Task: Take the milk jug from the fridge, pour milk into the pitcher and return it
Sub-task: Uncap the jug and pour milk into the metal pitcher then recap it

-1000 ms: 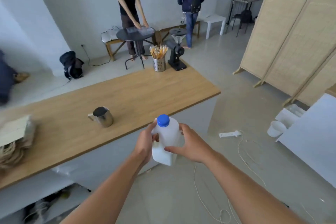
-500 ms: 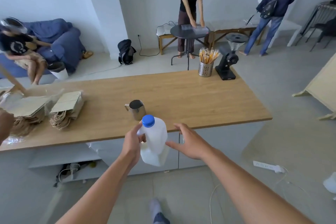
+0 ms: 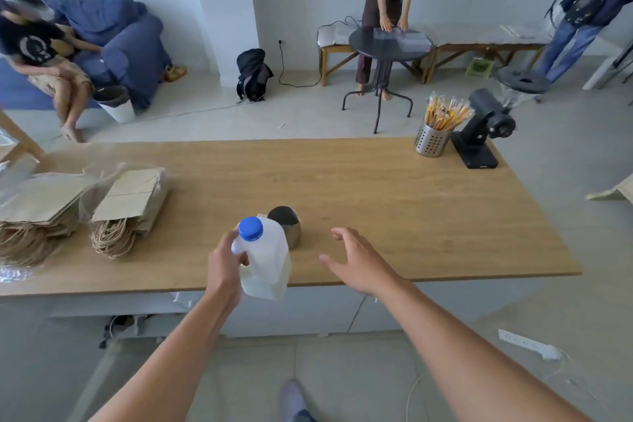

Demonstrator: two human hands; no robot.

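Observation:
My left hand (image 3: 224, 265) grips the handle of a white plastic milk jug (image 3: 267, 259) with a blue cap, held upright over the front edge of the wooden counter (image 3: 376, 202). Just behind the jug stands a small steel pitcher (image 3: 287, 224), partly hidden by it. My right hand (image 3: 356, 260) hovers to the right of the jug with fingers spread, holding nothing.
Stacks of brown paper bags (image 3: 126, 209) lie on the counter's left. A perforated metal cup of sticks (image 3: 433, 137) and a black grinder (image 3: 483, 134) stand at the far right corner. Three people, a round table (image 3: 390, 44) and a blue sofa (image 3: 120, 38) are beyond.
The view has swung left and closer to the counter. My right hand has let go of the jug and moved off to the right; the left hand alone now holds it.

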